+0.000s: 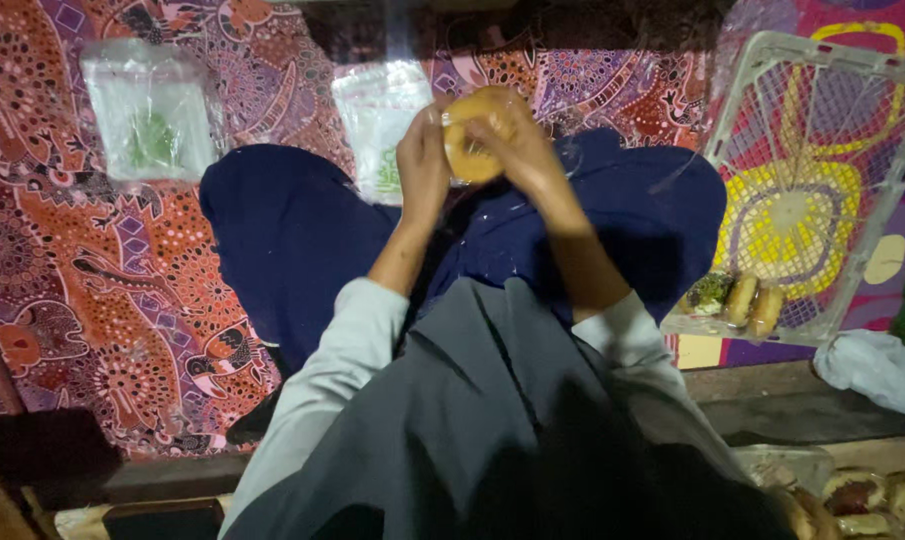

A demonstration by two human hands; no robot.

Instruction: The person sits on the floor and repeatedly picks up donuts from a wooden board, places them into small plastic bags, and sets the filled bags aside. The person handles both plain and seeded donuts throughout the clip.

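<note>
A round golden bun [472,140] in thin clear plastic is held up in front of me above my crossed legs in dark blue cloth. My left hand [422,160] grips its left side. My right hand [520,145] wraps over its right side and top. Just behind the bun lies a stack of clear plastic bags [377,120] with a green mark.
Another pile of clear bags [152,110] lies at the far left on the patterned red and purple mat [92,280]. A white plastic crate [822,170] at the right holds a few wrapped buns [742,298]. More pastries [872,495] sit at the bottom right, near a white cloth [872,365].
</note>
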